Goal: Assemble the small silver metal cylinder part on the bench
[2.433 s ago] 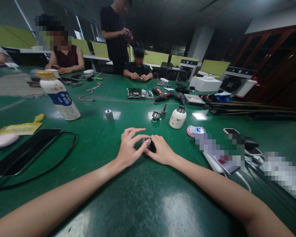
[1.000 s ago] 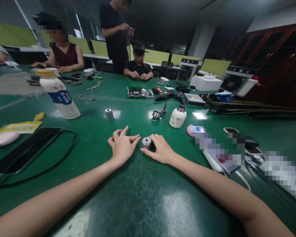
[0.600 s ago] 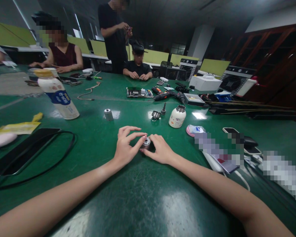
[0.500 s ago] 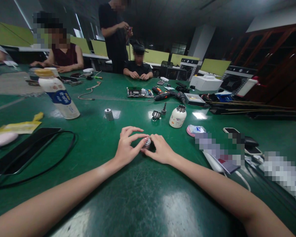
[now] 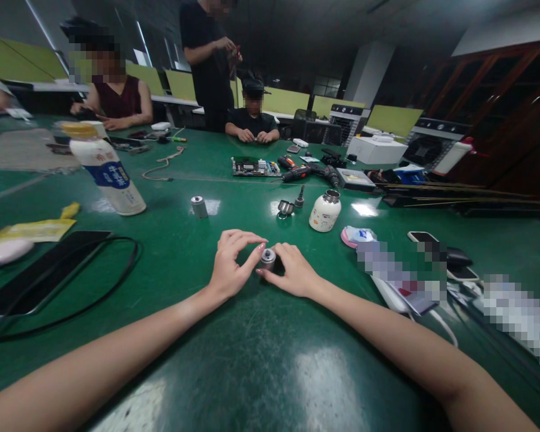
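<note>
"Head view: where's the metal cylinder [image 5: 267,264]?"
"Upright on the bench [image 5: 270,360], within the right fingers [image 5: 285,250], curled round to hold it. The left fingers [image 5: 246,239] are nearly pinched beside its rim; I can't tell whether they touch."
"Its look?"
"Grey, paler on top, dark centre."
"Count?"
"Two, the second cylinder [image 5: 200,208] beyond the left fingers; one white flask [image 5: 324,215] beyond the right."

The head camera is looking forward and down over the table [image 5: 234,360], viewing the left hand [image 5: 230,264] and right hand [image 5: 296,271] closely and partitions [image 5: 396,121] from afar.
</note>
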### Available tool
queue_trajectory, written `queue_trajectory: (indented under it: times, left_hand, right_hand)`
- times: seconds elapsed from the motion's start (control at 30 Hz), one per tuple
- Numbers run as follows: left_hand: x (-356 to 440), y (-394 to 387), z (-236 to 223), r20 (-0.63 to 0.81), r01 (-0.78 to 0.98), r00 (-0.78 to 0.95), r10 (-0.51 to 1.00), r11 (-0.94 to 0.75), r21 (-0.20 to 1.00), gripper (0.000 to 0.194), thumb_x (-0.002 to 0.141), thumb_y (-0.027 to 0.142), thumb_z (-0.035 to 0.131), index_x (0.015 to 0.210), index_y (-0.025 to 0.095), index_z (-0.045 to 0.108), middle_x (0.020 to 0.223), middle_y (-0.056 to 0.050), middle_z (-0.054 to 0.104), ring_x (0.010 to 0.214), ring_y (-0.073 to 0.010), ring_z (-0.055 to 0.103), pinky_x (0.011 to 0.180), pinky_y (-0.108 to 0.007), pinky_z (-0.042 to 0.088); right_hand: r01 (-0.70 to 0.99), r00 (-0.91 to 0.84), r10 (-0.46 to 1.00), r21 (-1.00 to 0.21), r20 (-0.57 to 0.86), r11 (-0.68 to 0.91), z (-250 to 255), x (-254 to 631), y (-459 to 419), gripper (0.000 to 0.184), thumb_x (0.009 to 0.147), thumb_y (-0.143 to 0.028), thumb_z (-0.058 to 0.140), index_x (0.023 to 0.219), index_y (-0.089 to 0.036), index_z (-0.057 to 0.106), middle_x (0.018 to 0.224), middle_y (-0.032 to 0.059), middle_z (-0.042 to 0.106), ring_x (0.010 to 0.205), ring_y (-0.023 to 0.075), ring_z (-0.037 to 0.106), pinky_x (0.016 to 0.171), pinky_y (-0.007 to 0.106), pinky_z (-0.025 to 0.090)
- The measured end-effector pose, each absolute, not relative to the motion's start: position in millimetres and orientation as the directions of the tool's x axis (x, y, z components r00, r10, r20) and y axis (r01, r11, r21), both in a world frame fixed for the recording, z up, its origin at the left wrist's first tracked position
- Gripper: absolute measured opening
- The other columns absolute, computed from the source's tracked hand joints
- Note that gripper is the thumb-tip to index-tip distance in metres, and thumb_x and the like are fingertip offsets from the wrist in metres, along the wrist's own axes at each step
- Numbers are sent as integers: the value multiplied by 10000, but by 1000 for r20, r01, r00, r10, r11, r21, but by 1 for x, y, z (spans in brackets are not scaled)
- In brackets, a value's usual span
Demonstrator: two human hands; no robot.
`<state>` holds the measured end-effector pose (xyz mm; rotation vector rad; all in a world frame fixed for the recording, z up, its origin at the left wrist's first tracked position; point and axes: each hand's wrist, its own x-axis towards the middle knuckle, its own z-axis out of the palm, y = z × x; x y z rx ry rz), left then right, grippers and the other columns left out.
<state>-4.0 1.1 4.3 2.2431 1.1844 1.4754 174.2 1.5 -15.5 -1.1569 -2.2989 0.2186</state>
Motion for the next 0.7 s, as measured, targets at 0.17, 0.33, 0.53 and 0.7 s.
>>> queue_trajectory:
  times: [0.17, 0.33, 0.53, 0.7]
  left_hand:
    - [-5, 1, 3, 660, 496, 252, 708, -680, 540, 222, 893, 310, 527, 897, 250, 741, 1069, -42, 697, 1036, -246, 505, 935, -452, 388]
    - [-5, 1, 5, 660, 510, 136, 739, -623, 592, 246, 903, 310, 501, 803, 220, 708, 965, -42, 705, 989, -231, 539, 933, -438, 395]
    - [-3, 1, 3, 625, 536, 277, 730, -657, 529, 179, 863, 313, 586, 950, 280, 739, 1183, -31, 649, 1102, -253, 471, 982, -462, 367]
    - [-3, 2, 2, 635, 532, 261, 727, -657, 534, 151, 854, 320, 607, 886, 274, 747, 1106, -37, 670, 1068, -252, 485, 953, -467, 378]
  right_hand:
    - [693, -482, 777, -367, 404, 621, -16, 175, 1, 316, 858, -479, 585, 927, -185, 494, 853, 45, 561, 828, 210, 529, 756, 338, 393]
    - [696, -474, 783, -373, 402, 613, -15, 175, 1, 310, 845, -471, 605, 917, -192, 491, 844, 38, 560, 812, 203, 528, 753, 330, 392]
    - [694, -481, 773, -359, 414, 624, -16, 175, 2, 304, 856, -467, 586, 908, -188, 476, 854, 50, 558, 817, 214, 525, 748, 344, 401]
    - [697, -478, 775, -358, 413, 621, -16, 175, 1, 306, 857, -473, 587, 899, -193, 473, 842, 42, 552, 813, 208, 522, 746, 343, 402]
